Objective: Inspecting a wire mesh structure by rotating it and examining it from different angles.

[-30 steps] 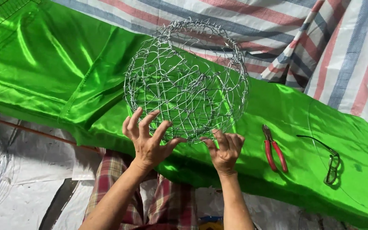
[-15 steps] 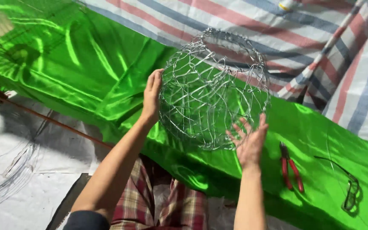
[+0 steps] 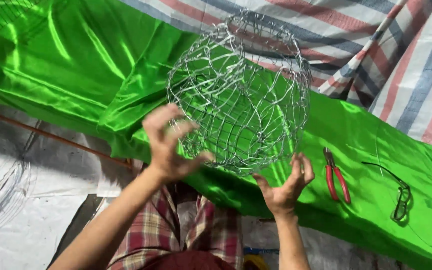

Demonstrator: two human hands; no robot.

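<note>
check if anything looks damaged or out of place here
Nothing looks damaged. The wire mesh ball is lumpy and uneven between the left hand and right hand. Red pliers and glasses lie loose on the green cloth.

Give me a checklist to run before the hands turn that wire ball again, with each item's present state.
1. Left hand gripping the wire mesh ball: cannot tell, blurred.
2. Right hand under the ball's lower edge, fingers spread: ok.
3. Ball over the green cloth: ok.
4. Red-handled pliers lying apart from both hands: ok.
5. Eyeglasses off to the side of the ball: ok.
</note>
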